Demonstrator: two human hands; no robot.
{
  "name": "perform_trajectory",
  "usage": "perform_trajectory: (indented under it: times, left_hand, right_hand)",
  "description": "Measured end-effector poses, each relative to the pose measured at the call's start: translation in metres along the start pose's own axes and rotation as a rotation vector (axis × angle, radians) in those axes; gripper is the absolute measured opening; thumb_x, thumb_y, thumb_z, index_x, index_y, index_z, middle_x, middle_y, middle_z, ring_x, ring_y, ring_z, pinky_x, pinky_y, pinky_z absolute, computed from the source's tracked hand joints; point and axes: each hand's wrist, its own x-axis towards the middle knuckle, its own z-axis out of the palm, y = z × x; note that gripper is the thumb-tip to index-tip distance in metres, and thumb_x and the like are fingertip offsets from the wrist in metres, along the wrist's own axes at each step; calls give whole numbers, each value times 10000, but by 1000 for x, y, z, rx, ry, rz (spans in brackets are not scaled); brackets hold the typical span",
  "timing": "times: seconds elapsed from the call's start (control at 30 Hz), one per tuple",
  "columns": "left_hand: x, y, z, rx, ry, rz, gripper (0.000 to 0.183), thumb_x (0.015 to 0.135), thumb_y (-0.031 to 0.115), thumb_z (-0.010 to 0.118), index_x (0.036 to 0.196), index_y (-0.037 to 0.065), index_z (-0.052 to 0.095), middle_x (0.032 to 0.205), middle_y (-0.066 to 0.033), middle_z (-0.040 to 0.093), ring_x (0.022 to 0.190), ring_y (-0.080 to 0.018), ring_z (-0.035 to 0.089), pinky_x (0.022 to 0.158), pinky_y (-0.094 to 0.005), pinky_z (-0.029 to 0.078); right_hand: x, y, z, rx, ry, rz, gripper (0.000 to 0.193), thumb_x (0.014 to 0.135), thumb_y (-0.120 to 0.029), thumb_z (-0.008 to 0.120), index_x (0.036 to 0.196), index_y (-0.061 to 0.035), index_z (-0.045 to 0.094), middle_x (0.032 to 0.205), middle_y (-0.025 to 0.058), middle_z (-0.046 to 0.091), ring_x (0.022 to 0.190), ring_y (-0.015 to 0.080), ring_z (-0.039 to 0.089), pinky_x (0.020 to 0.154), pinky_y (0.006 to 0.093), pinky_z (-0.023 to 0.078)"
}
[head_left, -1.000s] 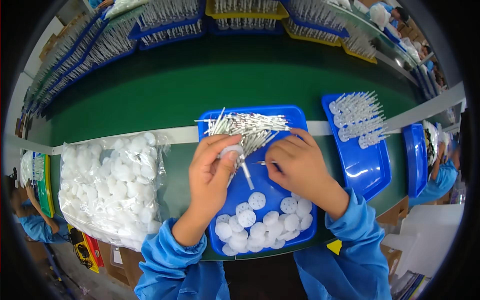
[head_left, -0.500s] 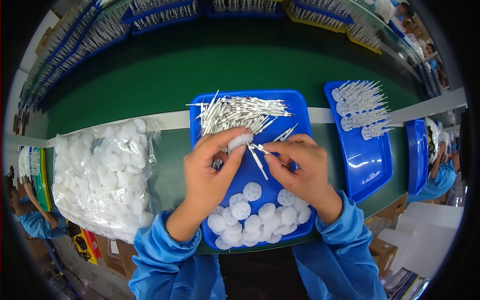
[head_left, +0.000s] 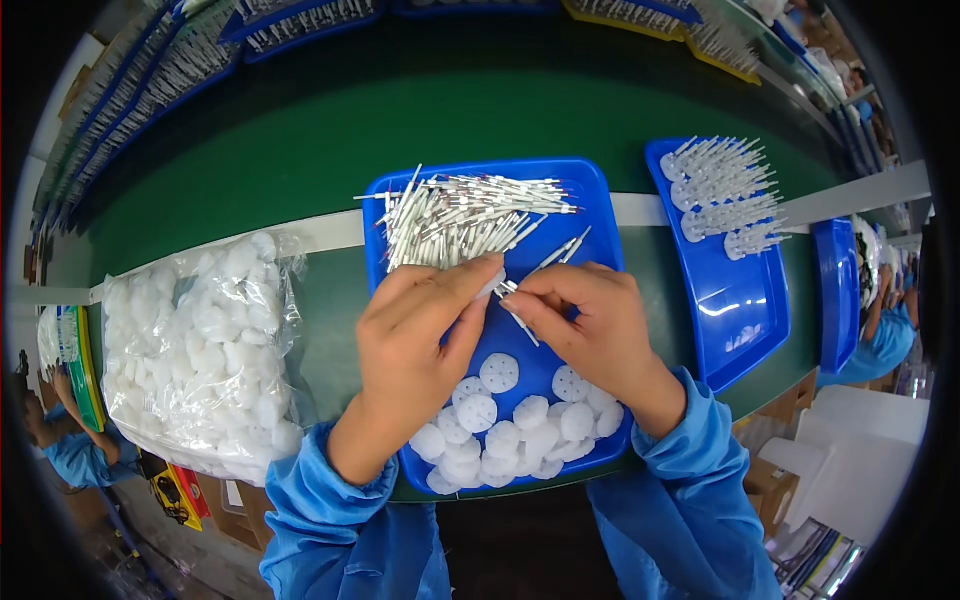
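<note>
Over the middle of a blue tray (head_left: pixel 612 215), my left hand (head_left: pixel 410 315) pinches a small white plastic disc (head_left: pixel 494 283), mostly hidden by the fingers. My right hand (head_left: pixel 595 315) has its thumb and forefinger closed on a thin white stick (head_left: pixel 508 288), right against the disc. More sticks poke out below the fingertips; which hand holds them I cannot tell. A heap of thin white sticks (head_left: pixel 465 222) fills the tray's far half. Loose white discs with small holes (head_left: pixel 500 372) lie in its near half.
Left of the tray lies a clear plastic bag (head_left: pixel 200 350) full of white discs. A second blue tray (head_left: pixel 740 345) on the right holds discs with upright sticks (head_left: pixel 725 200). Filled trays (head_left: pixel 300 35) line the far edge. People in blue sleeves (head_left: pixel 885 345) sit at both sides.
My left hand has turned, so the disc shows less and its fingers cover more of it. My right fingertips have come closer to the disc. The whole view has shifted slightly.
</note>
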Motion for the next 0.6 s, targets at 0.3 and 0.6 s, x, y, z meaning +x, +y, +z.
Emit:
perform_trajectory:
  times: [0.3,0.6]
  left_hand:
    - [-6,16,-1,121,-73,-79,409,818,-34,844,1222,28,830,889,-98,794,779,-256,708,688,-370,575]
    - [3,10,-1,-242,-26,-258,483,830,72,917,1295,45,790,1031,-94,808,895,-232,698,719,-349,553]
  right_hand:
    - [3,1,7,-283,205,-310,107,862,-144,870,895,-114,773,742,36,746,647,251,721,638,378,545]
    - [0,7,3,-266,202,-269,186,819,-139,898,965,-96,792,844,33,779,747,243,741,674,360,540]
